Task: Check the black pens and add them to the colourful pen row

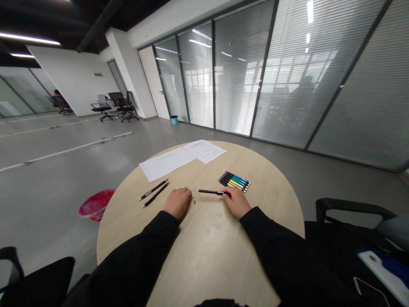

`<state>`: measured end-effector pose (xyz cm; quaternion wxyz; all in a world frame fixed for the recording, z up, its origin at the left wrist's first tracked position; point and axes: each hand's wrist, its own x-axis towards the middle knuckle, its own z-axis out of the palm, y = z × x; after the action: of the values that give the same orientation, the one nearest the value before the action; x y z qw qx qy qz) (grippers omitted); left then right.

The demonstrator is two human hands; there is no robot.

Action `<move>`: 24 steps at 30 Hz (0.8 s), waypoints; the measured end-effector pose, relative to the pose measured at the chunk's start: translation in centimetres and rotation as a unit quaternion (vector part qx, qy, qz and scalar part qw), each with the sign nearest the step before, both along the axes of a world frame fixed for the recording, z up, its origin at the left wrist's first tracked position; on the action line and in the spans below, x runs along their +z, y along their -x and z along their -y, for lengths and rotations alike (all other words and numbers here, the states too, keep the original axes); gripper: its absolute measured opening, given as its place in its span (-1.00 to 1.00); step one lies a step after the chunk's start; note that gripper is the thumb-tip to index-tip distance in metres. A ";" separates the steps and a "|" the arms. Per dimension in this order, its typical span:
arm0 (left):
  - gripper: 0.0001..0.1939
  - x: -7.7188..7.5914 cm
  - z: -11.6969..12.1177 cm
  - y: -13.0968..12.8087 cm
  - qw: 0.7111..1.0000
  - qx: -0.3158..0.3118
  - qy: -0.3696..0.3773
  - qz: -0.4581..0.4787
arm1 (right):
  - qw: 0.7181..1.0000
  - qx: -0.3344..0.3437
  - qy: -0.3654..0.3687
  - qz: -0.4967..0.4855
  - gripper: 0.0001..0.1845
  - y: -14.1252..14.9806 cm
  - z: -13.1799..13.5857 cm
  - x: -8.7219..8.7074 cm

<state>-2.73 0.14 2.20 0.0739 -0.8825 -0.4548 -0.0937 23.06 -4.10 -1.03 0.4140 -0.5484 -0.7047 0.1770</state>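
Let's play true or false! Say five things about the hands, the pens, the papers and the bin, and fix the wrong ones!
1. The right hand holds a black pen. True.
2. The left hand grips a blue pen. False: no pen shows in it.
3. Two black pens lie left of the left hand. True.
4. The papers are under the table. False: they lie on top.
5. The bin by the white door is red. False: it is blue.

Office with slatted blinds (367, 98) on glass partitions (236, 76), black swivel chairs (117, 100) on wheels, ceiling strip lights (28, 39), and printed sheets (205, 152) on a round table (204, 251)
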 end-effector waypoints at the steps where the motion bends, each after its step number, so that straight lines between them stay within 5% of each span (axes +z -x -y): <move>1: -0.76 -0.1 -0.1 0.0 1.000 0.002 -0.002 -0.005 | 1.000 0.001 0.001 0.001 -0.84 0.0 0.0 0.0; 10: -0.83 -1.0 -0.5 0.7 0.995 0.004 0.021 0.093 | 1.000 0.001 0.000 0.003 -0.84 -0.1 -0.1 0.0; 24: -0.80 -0.3 0.0 0.2 0.989 -0.017 0.011 0.145 | 1.000 0.000 0.000 0.008 -0.84 0.0 0.1 0.2</move>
<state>-2.95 0.10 1.95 -0.0047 -0.8679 -0.4467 -0.2172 23.08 -4.19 -0.88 0.4083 -0.5500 -0.7078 0.1729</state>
